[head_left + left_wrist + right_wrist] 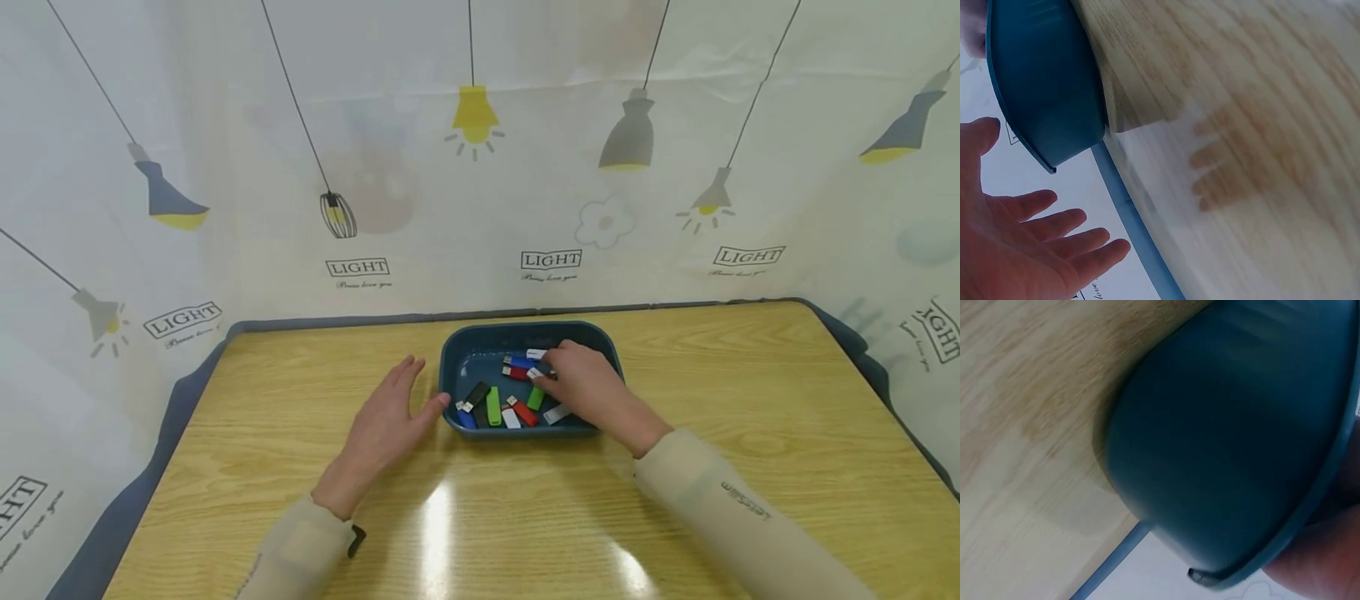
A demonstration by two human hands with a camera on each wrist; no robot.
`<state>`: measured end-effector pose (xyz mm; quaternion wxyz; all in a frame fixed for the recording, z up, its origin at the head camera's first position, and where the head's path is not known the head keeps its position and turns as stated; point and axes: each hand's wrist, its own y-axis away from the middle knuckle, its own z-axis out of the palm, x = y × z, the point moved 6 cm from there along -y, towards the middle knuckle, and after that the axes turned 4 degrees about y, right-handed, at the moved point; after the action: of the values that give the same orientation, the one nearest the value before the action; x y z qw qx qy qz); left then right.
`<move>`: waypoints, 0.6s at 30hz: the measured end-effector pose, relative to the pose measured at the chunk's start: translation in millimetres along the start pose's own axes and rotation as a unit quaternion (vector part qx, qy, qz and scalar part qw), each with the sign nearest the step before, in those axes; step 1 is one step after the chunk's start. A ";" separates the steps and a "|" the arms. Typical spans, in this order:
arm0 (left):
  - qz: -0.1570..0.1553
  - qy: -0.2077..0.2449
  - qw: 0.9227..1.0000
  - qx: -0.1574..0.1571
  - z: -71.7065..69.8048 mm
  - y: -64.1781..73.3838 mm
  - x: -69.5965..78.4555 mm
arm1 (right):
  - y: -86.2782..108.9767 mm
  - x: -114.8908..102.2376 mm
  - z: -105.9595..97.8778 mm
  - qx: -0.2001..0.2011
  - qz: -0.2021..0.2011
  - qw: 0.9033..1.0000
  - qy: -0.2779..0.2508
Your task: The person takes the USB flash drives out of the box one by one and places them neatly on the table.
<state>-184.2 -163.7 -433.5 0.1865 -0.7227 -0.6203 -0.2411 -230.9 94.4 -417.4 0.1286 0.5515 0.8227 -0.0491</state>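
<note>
A dark blue-green plastic basin holds several USB flash drives in white, blue, red, green and black. My right hand reaches over its right side, fingers bent down among the drives. A white USB flash drive lies by the thumb tip, and another white one is beside the index finger. Whether they are pinched is hidden. In the right wrist view the basin's wall covers most of that hand. My left hand is spread at the left, its thumb tip at the basin's rim, holding nothing.
The basin stands near the back edge of a wood-grain table. Behind it hangs a white cloth printed with lamps. A green USB flash drive and a red one lie toward the basin's front wall.
</note>
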 end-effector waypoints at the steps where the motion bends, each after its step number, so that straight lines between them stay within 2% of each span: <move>1: -0.002 0.002 1.000 0.000 0.3 0.0 0.1 | -1.5 -0.6 1.3 -0.005 0.000 1.000 0.003; 12: -0.005 0.015 1.000 0.003 3.2 -0.5 0.0 | -10.0 -3.8 15.0 -0.033 0.012 0.998 0.045; 18: -0.005 0.054 0.999 0.002 6.2 -5.1 -0.5 | -10.1 -6.6 17.1 -0.023 -0.003 0.998 0.051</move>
<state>-188.6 -159.7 -439.0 0.2196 -0.7055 -0.6131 -0.2796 -235.2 80.7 -432.7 0.0989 0.5480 0.8306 -0.0023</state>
